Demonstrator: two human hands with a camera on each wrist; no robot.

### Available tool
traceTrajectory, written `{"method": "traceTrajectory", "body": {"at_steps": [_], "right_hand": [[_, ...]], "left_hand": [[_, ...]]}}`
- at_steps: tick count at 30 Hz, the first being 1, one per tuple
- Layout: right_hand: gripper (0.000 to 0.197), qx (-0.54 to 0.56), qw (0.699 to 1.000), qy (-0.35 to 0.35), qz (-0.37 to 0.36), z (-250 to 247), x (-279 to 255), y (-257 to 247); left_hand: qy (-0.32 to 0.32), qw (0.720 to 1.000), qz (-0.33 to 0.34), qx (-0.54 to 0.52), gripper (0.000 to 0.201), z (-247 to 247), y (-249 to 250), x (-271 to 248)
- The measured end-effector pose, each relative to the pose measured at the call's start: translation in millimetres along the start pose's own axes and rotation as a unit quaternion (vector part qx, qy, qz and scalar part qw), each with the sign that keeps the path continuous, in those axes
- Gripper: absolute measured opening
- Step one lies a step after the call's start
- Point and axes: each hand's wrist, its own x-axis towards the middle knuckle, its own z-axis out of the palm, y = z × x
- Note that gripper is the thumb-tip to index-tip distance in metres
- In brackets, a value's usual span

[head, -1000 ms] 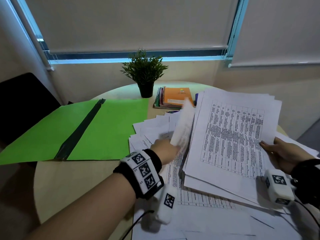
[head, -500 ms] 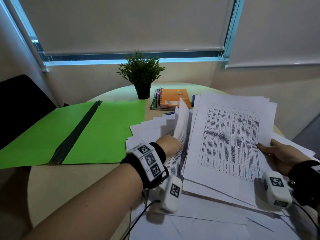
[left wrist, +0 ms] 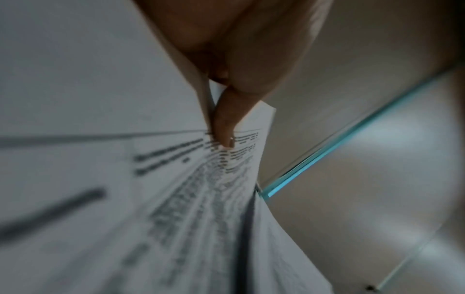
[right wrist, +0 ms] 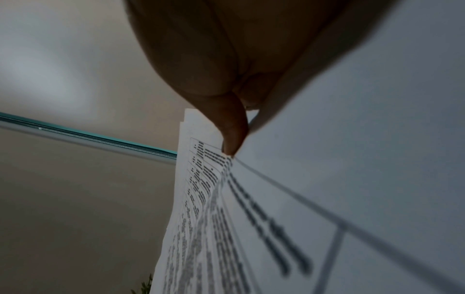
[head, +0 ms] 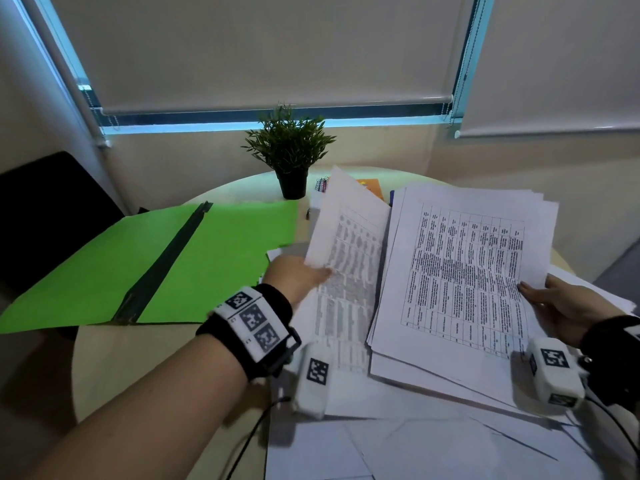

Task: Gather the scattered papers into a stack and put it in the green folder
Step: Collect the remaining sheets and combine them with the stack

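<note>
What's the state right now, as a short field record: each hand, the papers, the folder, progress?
left hand: pinches a raised printed sheet, thumb on its face
right hand: holds the gathered stack at its right edge
loose papers: spread on the table under and in front of the stack
green folder: open flat, left of the papers, nothing visible in it
background: potted plant, notebooks partly hidden
progress: gathering under way, nothing filed yet

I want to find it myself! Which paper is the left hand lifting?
Start at the open green folder, then look right. The left hand pinches a tilted sheet there, raised on edge, unlike the flatter stack beside it.
</note>
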Motion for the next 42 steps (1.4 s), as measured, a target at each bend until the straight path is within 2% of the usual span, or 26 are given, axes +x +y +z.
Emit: {"method": "traceTrajectory", "body": {"at_steps": [2,4,6,9,10,13,17,20,23,25,28,30,32,34,36,37,42], "right_hand": [[0.059,-0.011,1.000,0.001,-0.009,2.7,-4.1,-0.6],[0.062,-0.017,1.000,0.000,-0.006,3.7,-5.6,-1.3],[0.049,-0.020,1.000,0.011,-0.001,3.8,-5.4,-2.5],[0.025,-0.006,1.000,0.019,0.004,5.5,-7.2,-5.6],[0.024,-0.004,1.000,0.020,0.001,7.2,-9.4,-7.1],[0.029,-0.011,1.000,0.015,-0.010,11.2,-13.2,-10.0],[0.029,-0.025,0.999,0.020,-0.015,18.3,-17.5,-12.5],[0.026,-0.023,0.999,0.024,-0.016,19.2,-16.1,-12.2],[0.028,-0.022,0.999,0.017,-0.022,22.6,-16.7,-15.5],[0.029,-0.023,0.999,0.011,-0.030,27.3,-20.1,-18.6],[0.028,0.005,0.998,-0.015,-0.056,40.3,-31.1,-26.6],[0.028,0.027,0.996,-0.039,-0.079,48.6,-37.2,-31.4],[0.020,0.052,0.992,-0.069,-0.095,52.8,-39.5,-33.9],[0.042,0.051,0.991,-0.087,-0.093,55.4,-39.5,-34.2],[0.029,0.048,0.990,-0.094,-0.097,59.0,-42.6,-34.3],[0.030,0.056,0.989,-0.095,-0.102,60.0,-42.8,-34.3],[0.031,0.066,0.988,-0.105,-0.097,65.0,-46.2,-31.3]], "left_hand": [[0.042,0.998,0.029,-0.035,0.035,-15.3,3.4,4.1],[0.083,0.994,0.059,-0.036,0.044,-29.5,4.5,12.9],[0.123,0.989,0.073,-0.035,0.057,-42.4,2.9,24.0],[0.158,0.986,0.049,-0.006,0.074,-57.6,-3.7,38.1],[0.162,0.985,0.050,0.013,0.067,-61.7,-5.4,41.2],[0.177,0.977,0.104,0.052,0.027,-72.8,4.0,39.8],[0.217,0.944,0.217,0.125,0.024,-85.2,43.2,18.2],[0.167,0.934,0.309,0.064,0.025,-92.4,75.0,-7.0],[0.067,0.919,0.384,-0.054,0.029,-91.4,101.6,-35.3],[0.018,0.903,0.408,-0.130,0.029,-89.2,112.9,-45.6],[-0.009,0.900,0.382,-0.209,0.026,-82.8,117.6,-42.9],[-0.003,0.919,0.333,-0.212,0.022,-72.0,113.2,-33.1],[-0.010,0.946,0.258,-0.197,0.025,-56.9,102.1,-23.5],[-0.027,0.965,0.191,-0.180,0.028,-39.4,87.3,-14.5],[-0.019,0.975,0.140,-0.171,0.026,-24.6,74.5,-6.8],[-0.012,0.976,0.122,-0.178,0.027,-18.3,70.4,-3.5],[0.000,0.981,0.110,-0.162,0.033,5.6,61.9,5.4]]}}
